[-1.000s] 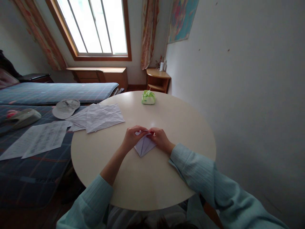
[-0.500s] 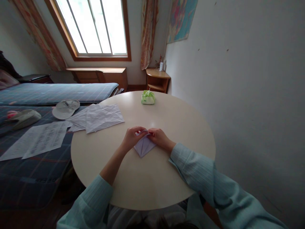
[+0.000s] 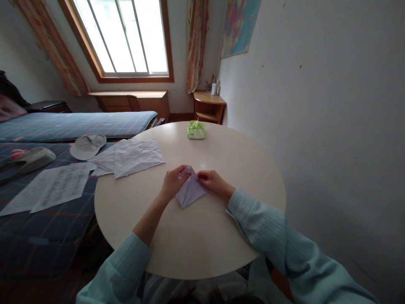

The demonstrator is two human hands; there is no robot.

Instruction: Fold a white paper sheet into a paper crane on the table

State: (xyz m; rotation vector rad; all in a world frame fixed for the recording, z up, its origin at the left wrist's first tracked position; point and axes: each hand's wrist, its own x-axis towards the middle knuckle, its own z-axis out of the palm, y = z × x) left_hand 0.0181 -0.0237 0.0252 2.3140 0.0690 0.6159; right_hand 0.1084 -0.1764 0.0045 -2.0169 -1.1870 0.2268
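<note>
White crumpled sheets (image 3: 133,157) lie at the counter's (image 3: 221,236) left edge. Near the counter's middle, the left hand (image 3: 172,183) presses flat-fingered on the folded paper (image 3: 190,192), its grip closed on nothing; the right hand (image 3: 212,182) pinches the paper's right edge. A green packet (image 3: 196,130) sits at the far edge.
</note>
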